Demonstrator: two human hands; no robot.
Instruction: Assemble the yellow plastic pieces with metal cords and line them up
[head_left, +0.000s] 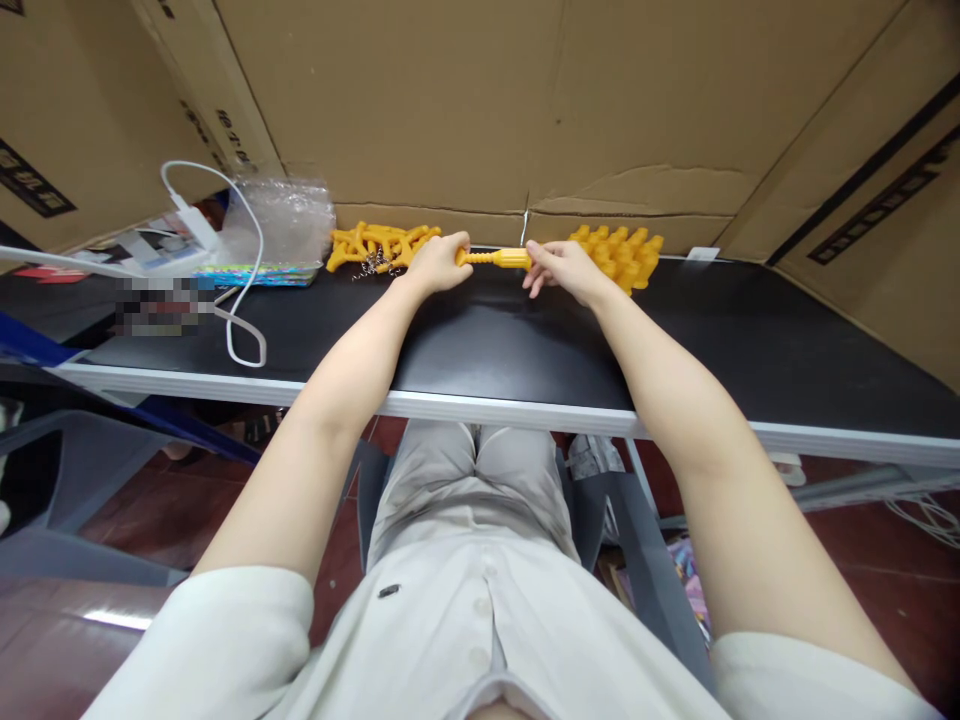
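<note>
A yellow piece (504, 258), with a ridged, twisted rod at one end and a smooth cylinder at the other, spans the gap between the two hands over the back part of the black tabletop (480, 350). The left hand (441, 264) pinches the rod's end; the right hand (561, 268) pinches the cylinder's end between thumb and forefinger, its other fingers loosely curled. Beside the left hand lies a heap of yellow parts (367, 246) with dark coiled springs (371, 266); just beyond the right sits a cluster of knobbly yellow pieces (622, 256).
</note>
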